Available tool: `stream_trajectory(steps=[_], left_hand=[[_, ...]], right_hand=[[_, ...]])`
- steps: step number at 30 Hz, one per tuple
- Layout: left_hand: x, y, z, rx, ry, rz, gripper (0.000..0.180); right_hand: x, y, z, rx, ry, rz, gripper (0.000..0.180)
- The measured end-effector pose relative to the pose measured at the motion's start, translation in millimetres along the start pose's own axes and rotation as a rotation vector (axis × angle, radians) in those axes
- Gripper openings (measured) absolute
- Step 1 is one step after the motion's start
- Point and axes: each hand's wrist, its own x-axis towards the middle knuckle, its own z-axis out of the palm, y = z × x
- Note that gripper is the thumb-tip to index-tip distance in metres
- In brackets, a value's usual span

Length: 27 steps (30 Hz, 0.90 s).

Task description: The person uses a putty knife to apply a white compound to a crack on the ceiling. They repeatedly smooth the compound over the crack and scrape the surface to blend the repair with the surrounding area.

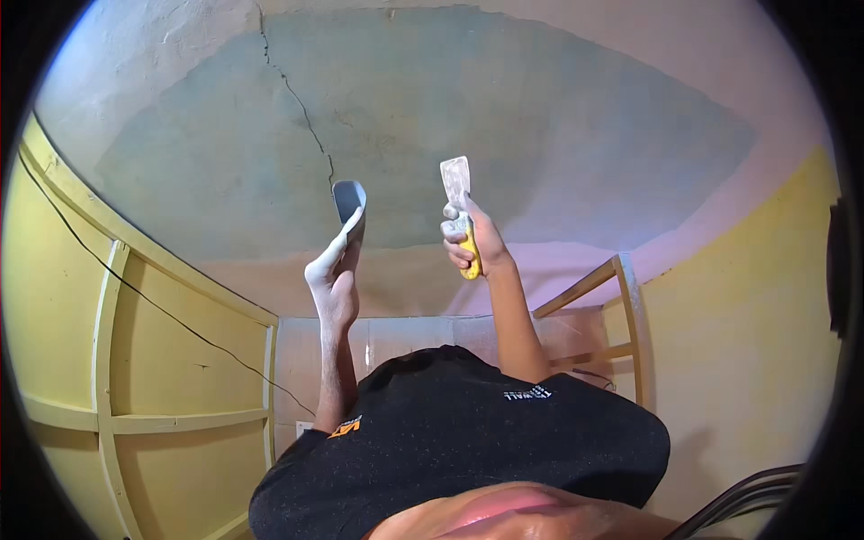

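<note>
While both arms reach up toward the ceiling [432, 117], the right hand [477, 238] has its grip closed round a yellow-handled putty knife [459, 202], blade up, near the surface. Left hand [335, 270], plaster-dusted, grip pinched on a grey trowel [349, 198] just below the crack [301, 108]. Yellow walls [738, 315] left and right.
</note>
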Motion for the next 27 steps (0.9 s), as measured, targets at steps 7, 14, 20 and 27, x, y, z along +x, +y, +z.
stream_trajectory(steps=[7,14,20,27], left_hand=[[142.9,66.8,79.3,0.576,-0.02,0.822,0.06],[201.9,71.3,162.4,0.812,0.026,0.968,0.058],[155.4,37.3,184.5,0.629,-0.21,0.808,0.068],[188.3,80.0,188.9,0.548,0.092,0.922,0.05]], right_hand=[[-37.3,27.6,-26.8,0.094,0.116,0.019,0.053],[-58.9,50.1,-70.8,0.161,0.148,-0.007,0.052],[-86.1,44.9,-105.7,0.172,0.309,-0.074,0.05],[-107.7,13.9,-135.7,0.039,0.383,-0.107,0.048]])
